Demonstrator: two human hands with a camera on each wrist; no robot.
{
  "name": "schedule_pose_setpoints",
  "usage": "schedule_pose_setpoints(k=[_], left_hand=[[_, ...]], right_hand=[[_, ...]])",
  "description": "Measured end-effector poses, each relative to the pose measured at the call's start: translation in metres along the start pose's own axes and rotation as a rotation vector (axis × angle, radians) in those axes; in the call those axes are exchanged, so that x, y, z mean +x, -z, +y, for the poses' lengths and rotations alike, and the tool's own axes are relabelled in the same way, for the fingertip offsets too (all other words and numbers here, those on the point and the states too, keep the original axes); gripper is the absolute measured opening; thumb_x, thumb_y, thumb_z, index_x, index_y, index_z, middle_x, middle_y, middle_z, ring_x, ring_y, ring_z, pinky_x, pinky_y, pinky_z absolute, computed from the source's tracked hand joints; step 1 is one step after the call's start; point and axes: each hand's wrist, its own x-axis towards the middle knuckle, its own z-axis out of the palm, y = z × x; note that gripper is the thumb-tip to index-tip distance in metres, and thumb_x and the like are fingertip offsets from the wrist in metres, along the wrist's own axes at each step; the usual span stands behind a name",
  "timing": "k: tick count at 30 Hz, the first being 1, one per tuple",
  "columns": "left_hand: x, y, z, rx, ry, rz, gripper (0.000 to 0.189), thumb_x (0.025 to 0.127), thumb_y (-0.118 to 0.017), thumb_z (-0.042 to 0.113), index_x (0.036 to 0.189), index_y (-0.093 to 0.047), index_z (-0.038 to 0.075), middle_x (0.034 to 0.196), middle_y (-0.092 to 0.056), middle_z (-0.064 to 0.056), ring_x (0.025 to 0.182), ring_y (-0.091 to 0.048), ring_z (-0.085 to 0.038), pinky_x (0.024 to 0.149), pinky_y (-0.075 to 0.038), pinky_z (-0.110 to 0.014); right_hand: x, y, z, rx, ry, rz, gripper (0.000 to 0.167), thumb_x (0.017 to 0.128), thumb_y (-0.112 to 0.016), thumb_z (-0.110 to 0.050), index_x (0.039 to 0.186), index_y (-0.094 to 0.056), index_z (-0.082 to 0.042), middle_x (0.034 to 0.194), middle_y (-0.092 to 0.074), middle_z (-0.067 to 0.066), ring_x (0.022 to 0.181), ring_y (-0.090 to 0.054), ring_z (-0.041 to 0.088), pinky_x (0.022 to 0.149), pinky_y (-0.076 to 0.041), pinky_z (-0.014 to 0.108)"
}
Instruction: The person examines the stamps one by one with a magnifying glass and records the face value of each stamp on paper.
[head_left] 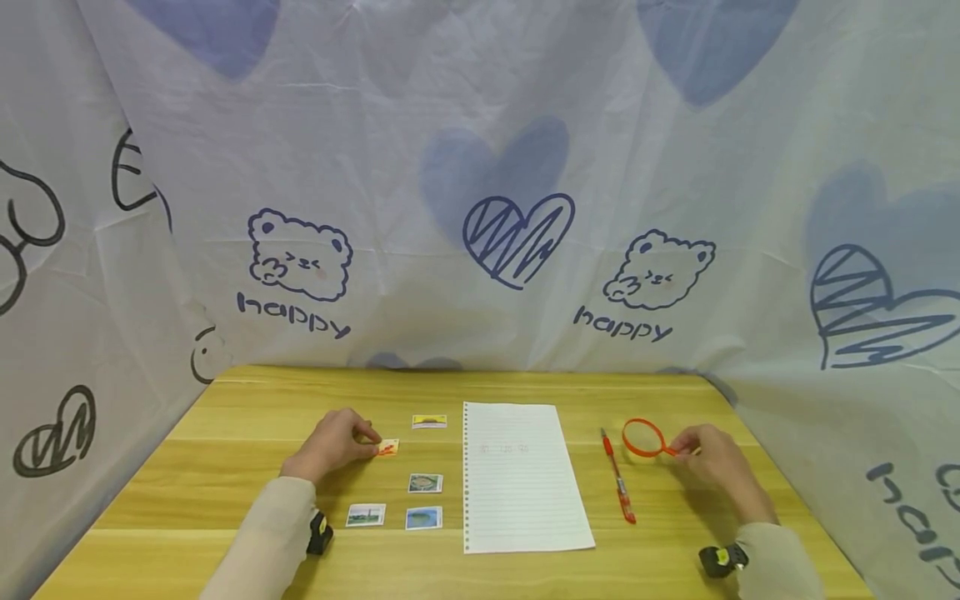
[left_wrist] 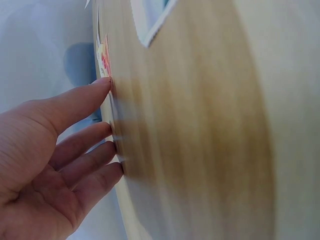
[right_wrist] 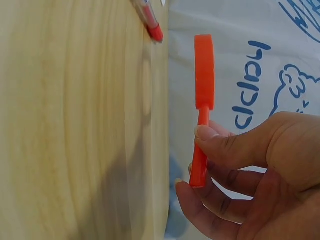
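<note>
- Left hand (head_left: 332, 444): thumb and index look pinched on the left edge of the red-print stamp (head_left: 388, 447); wrist view hides the index tip. Other fingers loosely bent, tips at the table (head_left: 225, 433). Edge grip probably keeps the print uncovered.
- Right hand (head_left: 708, 457): thumb and fingers closed round the handle (right_wrist: 200, 170) of the red magnifier (right_wrist: 204, 75), off the table. Handle grip leaves the lens (head_left: 642, 437) unblocked.
- Yellow stamp (head_left: 430, 422), round-building stamp (head_left: 425, 483) and lake stamp (head_left: 424, 518) form a rough column left of the paper; tower stamp (head_left: 366, 515) is left of the lake one. Spaced apart, likely so each reads separately.
- Lined paper (head_left: 521, 487), faint marks near top, sits between stamps and red pen (head_left: 618, 479). Pen probably there for right-hand reach.
- Containers: none in view; stamps lie straight on the wood.
</note>
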Motion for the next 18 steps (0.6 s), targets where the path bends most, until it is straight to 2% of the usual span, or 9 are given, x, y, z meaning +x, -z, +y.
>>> schedule_pose_setpoints(k=[11,18], left_hand=[[0.000,0.000,0.001,0.003,-0.002,-0.001,0.011,0.087,-0.081,0.009,0.098,-0.083,0.011,0.129,-0.071,-0.023,0.125,-0.064,-0.044,0.108,-0.048,-0.059],[-0.002,0.001,0.002,0.012,-0.013,0.005,0.011,0.087,-0.081,0.009,0.098,-0.083,0.010,0.128,-0.071,-0.024,0.124,-0.064,-0.044,0.108,-0.048,-0.060]], right_hand=[[-0.005,0.007,0.015,-0.011,-0.026,0.013,0.006,0.082,-0.071,0.002,0.087,-0.074,-0.001,0.081,-0.073,0.010,0.076,-0.061,0.016,0.071,-0.049,0.036],[-0.007,0.007,0.024,0.003,-0.090,-0.011,0.010,0.081,-0.070,-0.001,0.090,-0.075,-0.001,0.081,-0.072,0.007,0.075,-0.059,0.015,0.070,-0.046,0.034]])
